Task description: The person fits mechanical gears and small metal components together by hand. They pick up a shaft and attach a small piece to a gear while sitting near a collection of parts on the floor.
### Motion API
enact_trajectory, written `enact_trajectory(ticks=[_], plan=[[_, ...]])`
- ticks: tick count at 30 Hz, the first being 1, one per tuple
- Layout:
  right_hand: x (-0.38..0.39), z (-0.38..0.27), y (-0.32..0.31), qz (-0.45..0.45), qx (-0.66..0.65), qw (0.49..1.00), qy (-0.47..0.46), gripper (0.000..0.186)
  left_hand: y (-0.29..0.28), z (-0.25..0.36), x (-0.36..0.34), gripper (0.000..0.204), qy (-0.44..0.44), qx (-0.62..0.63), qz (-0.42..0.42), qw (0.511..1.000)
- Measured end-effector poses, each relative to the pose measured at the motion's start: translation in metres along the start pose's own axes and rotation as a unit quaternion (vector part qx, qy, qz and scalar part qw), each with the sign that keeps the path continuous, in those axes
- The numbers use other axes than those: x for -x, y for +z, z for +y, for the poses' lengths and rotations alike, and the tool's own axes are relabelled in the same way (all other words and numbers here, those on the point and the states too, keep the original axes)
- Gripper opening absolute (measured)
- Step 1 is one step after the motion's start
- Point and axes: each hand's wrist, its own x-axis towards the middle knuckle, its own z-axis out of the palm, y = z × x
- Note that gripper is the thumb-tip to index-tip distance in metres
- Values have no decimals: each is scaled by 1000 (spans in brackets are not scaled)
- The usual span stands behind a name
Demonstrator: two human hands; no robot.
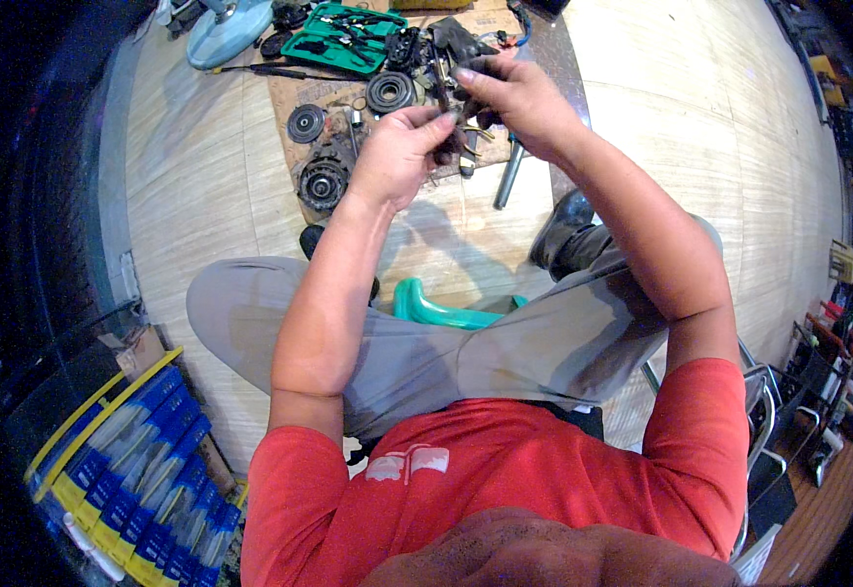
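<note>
Pinching a small dark part [460, 104] between left hand [409, 149] and, farther forward, right hand [522, 102], with long axis too hidden to tell.

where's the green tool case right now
In the head view, the green tool case lies open near the top, left of centre, just right of the light-blue round base and beyond the left hand.
</note>
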Motion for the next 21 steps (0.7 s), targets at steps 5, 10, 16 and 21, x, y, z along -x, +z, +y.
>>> enact_trajectory(ticks=[5,10,16,21], plan=[[11,23,16,-61,21,995,71,38,-2,6,-3,14,68,101,73,990],[25,5,23,-86,-56,988,111,38,-8,5,-2,11,102,105,99,984],[16,8,15,-75,207,975,-2,23,-4,6,-2,9,109,81,136,981],[7,11,2,-63,338,931,-121,20,-9,5,-4,17,94,1,143,985]])
